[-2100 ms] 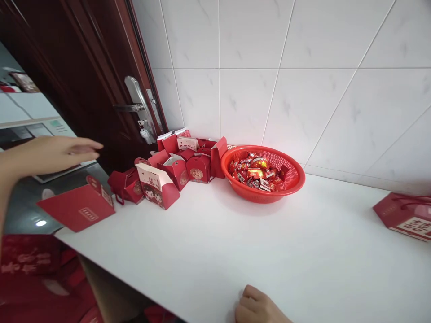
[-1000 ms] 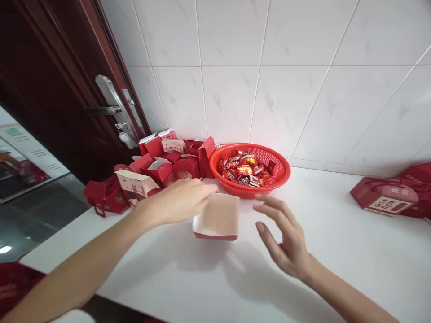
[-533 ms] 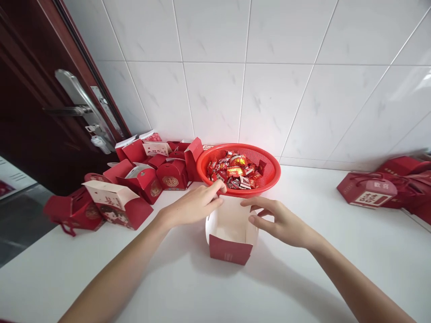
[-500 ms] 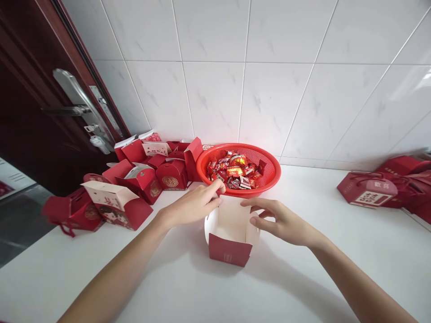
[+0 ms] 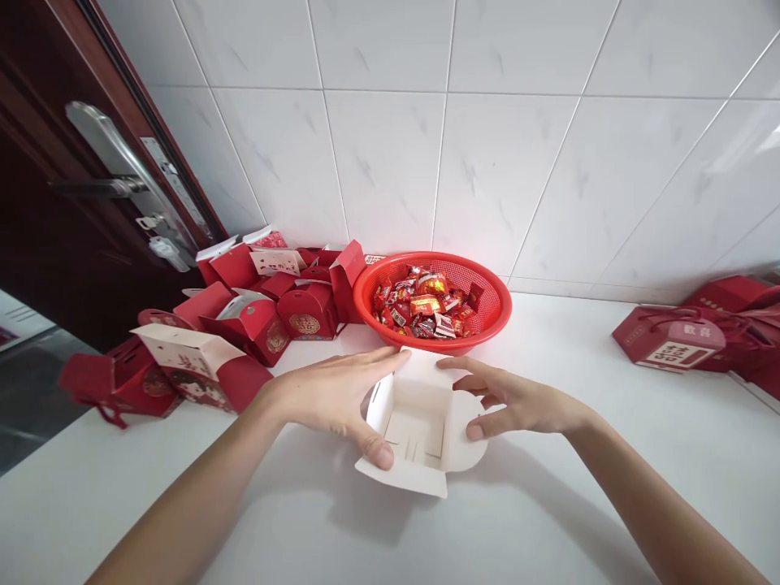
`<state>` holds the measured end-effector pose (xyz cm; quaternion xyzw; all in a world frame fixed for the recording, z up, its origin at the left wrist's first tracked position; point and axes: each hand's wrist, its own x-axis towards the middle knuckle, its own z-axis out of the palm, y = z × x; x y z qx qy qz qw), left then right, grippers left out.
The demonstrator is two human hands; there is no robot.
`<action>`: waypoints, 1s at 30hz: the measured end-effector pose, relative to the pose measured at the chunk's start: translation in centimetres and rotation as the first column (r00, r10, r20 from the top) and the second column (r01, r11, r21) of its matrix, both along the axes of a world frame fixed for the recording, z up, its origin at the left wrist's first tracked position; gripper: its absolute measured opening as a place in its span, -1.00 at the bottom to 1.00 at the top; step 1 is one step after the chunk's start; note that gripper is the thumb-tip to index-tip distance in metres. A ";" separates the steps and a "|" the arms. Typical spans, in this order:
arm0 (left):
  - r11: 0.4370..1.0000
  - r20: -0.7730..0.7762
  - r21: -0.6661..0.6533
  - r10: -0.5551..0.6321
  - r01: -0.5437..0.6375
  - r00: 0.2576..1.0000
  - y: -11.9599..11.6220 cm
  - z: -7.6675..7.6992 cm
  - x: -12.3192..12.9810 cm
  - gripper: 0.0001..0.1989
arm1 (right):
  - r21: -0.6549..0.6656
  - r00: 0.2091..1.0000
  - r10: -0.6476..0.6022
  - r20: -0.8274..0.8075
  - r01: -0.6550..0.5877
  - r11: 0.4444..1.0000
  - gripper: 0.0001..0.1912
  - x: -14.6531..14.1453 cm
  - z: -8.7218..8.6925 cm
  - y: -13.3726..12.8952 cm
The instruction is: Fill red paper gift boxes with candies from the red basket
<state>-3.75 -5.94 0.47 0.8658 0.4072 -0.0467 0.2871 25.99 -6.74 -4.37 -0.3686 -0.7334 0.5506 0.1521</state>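
Note:
A gift box (image 5: 416, 422), white inside, stands with its flaps spread on the white table between my hands. My left hand (image 5: 332, 394) is spread wide along its left side, thumb on the near flap and fingertips at the far flap. On the other side, my right hand (image 5: 503, 398) has its thumb on the rounded right flap, with the fingers curled behind it and the index finger at the far flap. Just beyond the box, a red plastic basket (image 5: 496, 321) holds several wrapped candies (image 5: 426, 305). The box's outer faces are hidden.
Several red gift boxes (image 5: 308, 313) crowd the table's left side. More red boxes (image 5: 670, 337) stand at the far right. A tiled wall (image 5: 378, 162) rises behind the table (image 5: 548, 520). At left is a dark door with a metal handle (image 5: 115, 162).
The near flap has folded outward and down, showing its white inside. My left hand has opened from a bent-finger pose and its thumb came down onto that flap. My right thumb now touches the right flap.

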 end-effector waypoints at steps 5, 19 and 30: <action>0.999 0.085 -0.030 -0.007 0.010 0.996 -0.3 0.7 0.2 0.11 | -0.052 0.999 -0.042 0.021 0.043 0.998 -0.08 0.1 -0.8 0.5; 0.992 0.013 0.122 0.028 -0.030 1.000 -0.4 0.1 0.1 0.07 | 0.023 0.982 0.012 -0.190 -0.008 1.000 -0.26 -0.2 -1.3 1.6; 0.985 -0.087 0.132 0.123 -0.111 0.989 -1.3 1.3 0.4 -0.01 | 0.250 0.996 -0.004 -0.088 0.026 0.968 -0.53 -0.3 -0.5 0.6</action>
